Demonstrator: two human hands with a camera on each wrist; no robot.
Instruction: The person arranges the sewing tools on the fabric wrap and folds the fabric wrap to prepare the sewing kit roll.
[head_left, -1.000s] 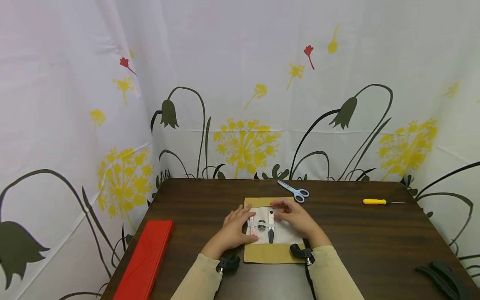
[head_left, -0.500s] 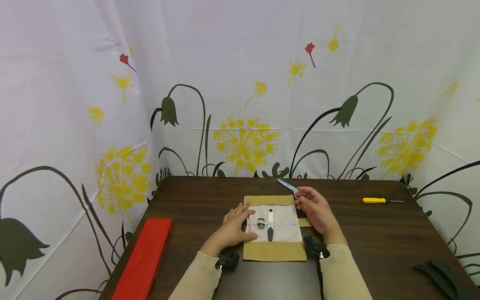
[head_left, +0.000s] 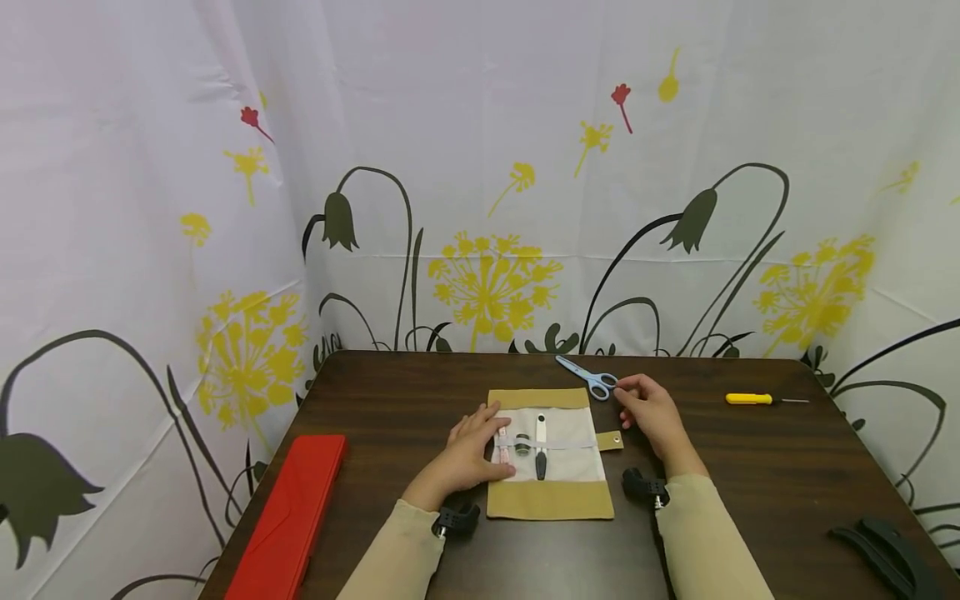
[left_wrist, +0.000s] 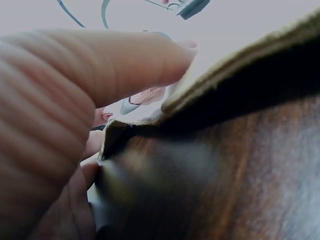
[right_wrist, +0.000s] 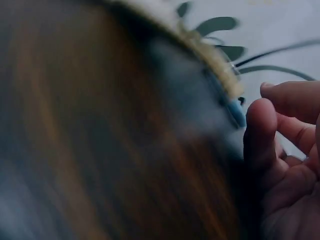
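Observation:
A tan fabric tool roll (head_left: pixel 547 500) lies unrolled mid-table, its white lining holding a pink item (head_left: pixel 504 447), a dark round item (head_left: pixel 522 445) and a white-and-black tool (head_left: pixel 541 448) under an elastic band. My left hand (head_left: pixel 491 446) rests flat on the roll's left edge, fingers straight; in the left wrist view a finger (left_wrist: pixel 100 65) lies on the fabric edge (left_wrist: pixel 240 65). Blue scissors (head_left: pixel 591 381) lie just behind the roll. My right hand (head_left: pixel 628 402) has loosely curled fingers right at the scissors' handle. The right wrist view shows the blue handle (right_wrist: pixel 234 111) beside the fingertips (right_wrist: pixel 260 120), not gripped.
A yellow-handled screwdriver (head_left: pixel 750 399) lies at the right back of the dark wooden table (head_left: pixel 375 400). A long red case (head_left: pixel 288 517) sits along the left front edge. A black curved object (head_left: pixel 885 554) is at the right front corner. A flowered curtain surrounds the table.
My right hand left the tool roll and moved right and back to the scissors' handle. The left hand stayed on the roll's left edge.

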